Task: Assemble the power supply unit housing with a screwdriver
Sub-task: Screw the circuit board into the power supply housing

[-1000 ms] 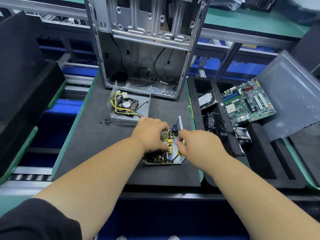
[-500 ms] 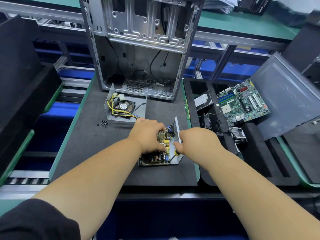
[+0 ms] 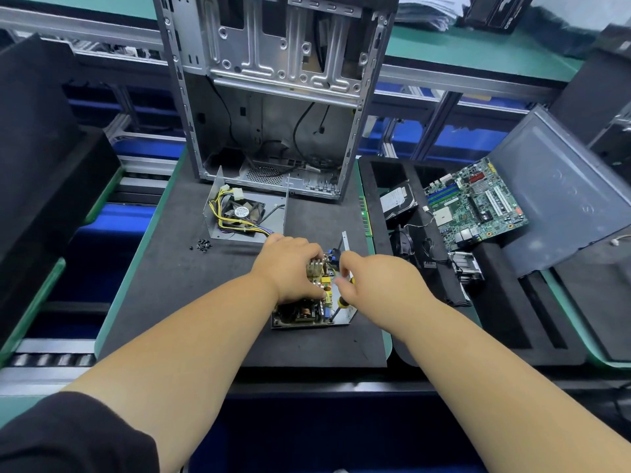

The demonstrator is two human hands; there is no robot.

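Note:
The power supply's lower half (image 3: 347, 315), a metal tray with the circuit board in it, lies on the black mat (image 3: 177, 285) in front of me. My left hand (image 3: 290, 268) grips the board's parts from above. My right hand (image 3: 372, 285) holds a yellow-and-black screwdriver (image 3: 341, 303), its shaft pointing down into the tray's near right corner. The other housing half (image 3: 218, 216), an open metal shell with a fan and yellow cables, lies behind to the left. A small heap of black screws (image 3: 203, 246) sits left of it.
An empty computer case (image 3: 273, 80) stands upright at the back of the mat. To the right a black foam tray (image 3: 512, 319) holds a hard drive (image 3: 397, 203), a motherboard (image 3: 474, 204), a fan and a heatsink. A grey side panel (image 3: 560, 189) leans beyond them.
My hands stay on the power supply board. The right hand has shifted slightly and more of the screwdriver's yellow handle shows. The camera view has drifted a little.

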